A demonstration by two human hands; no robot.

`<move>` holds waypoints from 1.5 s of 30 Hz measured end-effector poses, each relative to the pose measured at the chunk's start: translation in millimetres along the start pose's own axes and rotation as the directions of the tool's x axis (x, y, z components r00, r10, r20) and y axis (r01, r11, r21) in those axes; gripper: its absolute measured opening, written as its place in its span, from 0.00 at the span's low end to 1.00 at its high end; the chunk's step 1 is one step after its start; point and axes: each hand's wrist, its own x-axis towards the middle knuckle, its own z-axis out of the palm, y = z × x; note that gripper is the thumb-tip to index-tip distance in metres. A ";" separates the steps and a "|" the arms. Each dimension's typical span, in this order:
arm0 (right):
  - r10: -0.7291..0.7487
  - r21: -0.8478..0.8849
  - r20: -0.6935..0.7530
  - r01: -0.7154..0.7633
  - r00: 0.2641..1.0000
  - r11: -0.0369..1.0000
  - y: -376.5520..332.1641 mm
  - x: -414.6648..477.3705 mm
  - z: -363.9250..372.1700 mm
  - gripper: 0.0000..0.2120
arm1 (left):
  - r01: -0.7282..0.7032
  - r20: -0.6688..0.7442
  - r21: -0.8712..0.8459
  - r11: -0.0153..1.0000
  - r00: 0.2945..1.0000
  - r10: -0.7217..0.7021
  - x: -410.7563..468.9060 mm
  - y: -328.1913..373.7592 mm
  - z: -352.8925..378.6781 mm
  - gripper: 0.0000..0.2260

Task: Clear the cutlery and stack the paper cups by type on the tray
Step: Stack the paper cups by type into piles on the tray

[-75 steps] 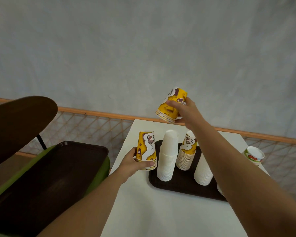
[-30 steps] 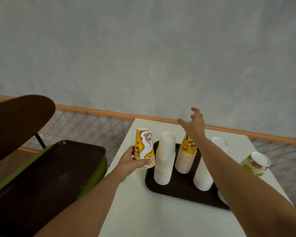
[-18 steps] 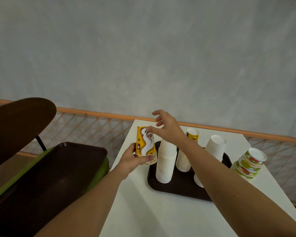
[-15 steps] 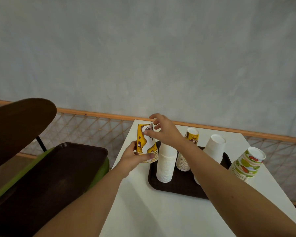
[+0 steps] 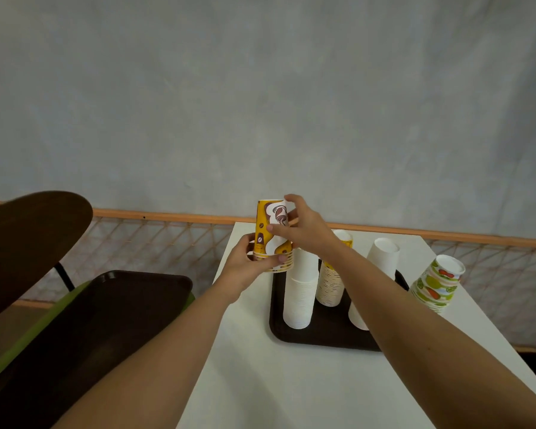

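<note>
left hand (image 5: 248, 264): fingers curled round the rim end of the held yellow stack (image 5: 265, 243), thumb across the front. It works as the anchor, so the lower cups stay put.
right hand (image 5: 304, 230): thumb and fingers pinch the closed end of the top cup of that stack, not spread wide. My read is it's peeling one cup or a few off, or squaring them up; can't tell which.
held yellow stack: upside down, in the air over the near-left corner of the tray (image 5: 291, 339), just beside the white stack (image 5: 300, 292). Not set down.
tray: dark, on the white table (image 5: 276, 382). Carries the white stack, a yellow stack on tray (image 5: 330, 286) and a second white stack (image 5: 382, 258), partly hidden by the right forearm. All are inverted, wide end down, for stability.
fruit-print stack (image 5: 435, 283): on the table to the right of the tray, leaning. Not sorted onto the tray yet.
cutlery: none in view.
step: likely merging the held yellows with the matching stack on the tray.
progress: well along, I'd say; the held yellows and the fruit-print cups are left.
risk: nested cups can stick, so one pull may lift several.
</note>
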 end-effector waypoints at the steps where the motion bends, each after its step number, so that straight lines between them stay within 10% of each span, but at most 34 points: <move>1: 0.009 0.007 -0.019 -0.009 1.000 1.000 -1.2 0.0 -3.7 0.34 | -0.014 0.006 0.003 1.000 1.000 0.014 1.7 5.4 1.5 0.29; 18: 0.115 0.174 -0.236 -0.075 0.965 0.982 29.8 27.2 -99.4 0.31 | -0.115 0.166 0.086 0.990 0.981 0.100 78.0 76.5 90.6 0.29; 27: 0.090 0.148 -0.343 -0.041 0.935 0.988 79.5 48.8 -113.0 0.31 | 0.016 0.351 0.219 0.976 0.931 -0.094 130.3 77.7 123.9 0.22; 45: 0.336 0.019 -0.202 -0.339 0.920 0.941 137.4 62.1 -90.3 0.35 | 0.050 0.513 0.445 0.894 0.804 -0.300 190.1 38.5 132.6 0.24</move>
